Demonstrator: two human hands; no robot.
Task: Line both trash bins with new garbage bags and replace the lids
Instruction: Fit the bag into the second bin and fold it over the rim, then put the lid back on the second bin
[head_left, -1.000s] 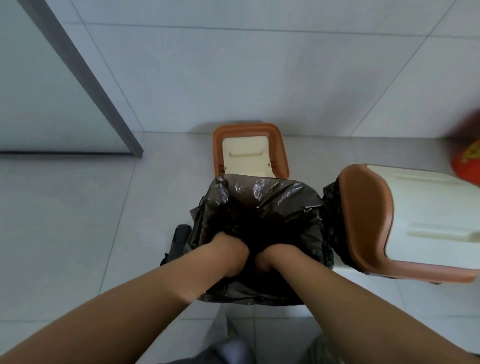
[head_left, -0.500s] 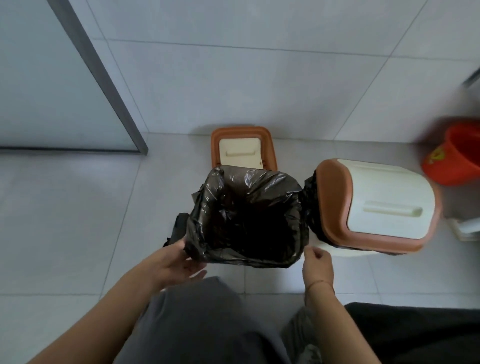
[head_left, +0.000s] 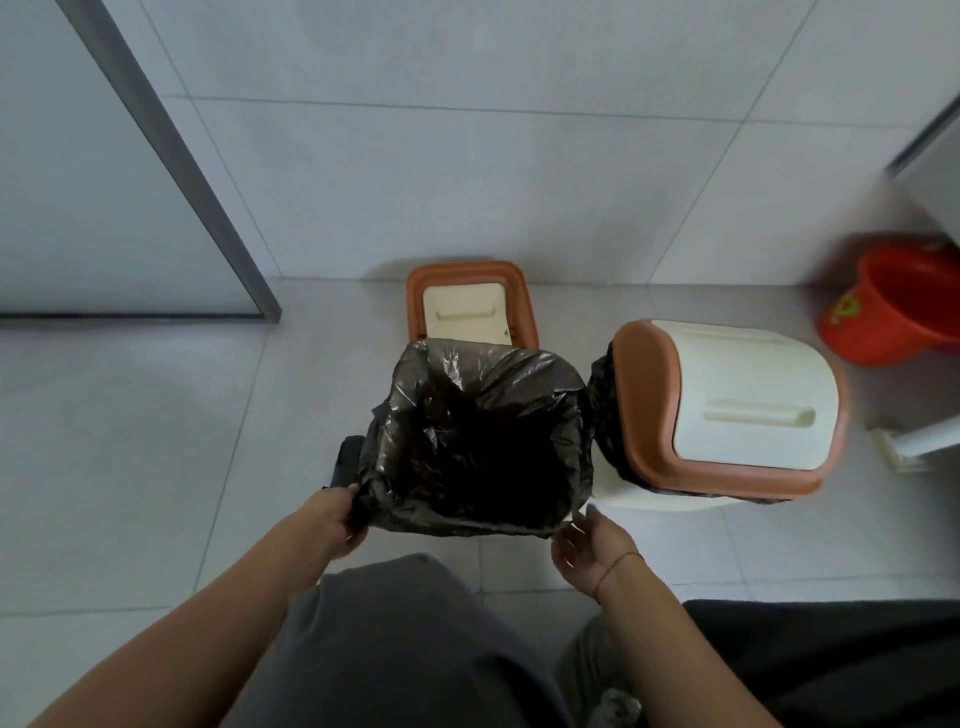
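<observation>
Nearest me, 6 o'clock: my knee in grey trousers (head_left: 395, 639), crouched over the floor (head_left: 130, 467) so both hands reach the bin rim.

Left hand (head_left: 332, 525) at 7 o'clock of the open bin: fingers closed, pinching the bag edge at the near-left corner. My read: tugging the overhang down so it grips the rim.

Right hand (head_left: 587, 551) at 5 o'clock of the bin: palm open, fingers spread, holding nothing, fingertips just beside the near-right corner of the bag. Can't tell if they touch it. Thin bracelet (head_left: 615, 564) on the wrist.

Centre: black garbage bag (head_left: 483, 436) lines the open bin, folded over the rim all round, mouth wide. Bin body is hidden under the bag. Dark object (head_left: 347, 460) just left of it, can't identify.

3 o'clock of that: second bin (head_left: 623, 493) just beside it, cream swing lid with orange frame (head_left: 727, 410) already on, black liner showing under the frame. Looks done.

12 o'clock: spare lid (head_left: 470, 306) flat on the floor against the wall (head_left: 467, 156), parked within reach for the open bin.

Far right, 2 o'clock: red bucket (head_left: 904, 312), yellow emblem on it, unreadable. No other writing visible.
</observation>
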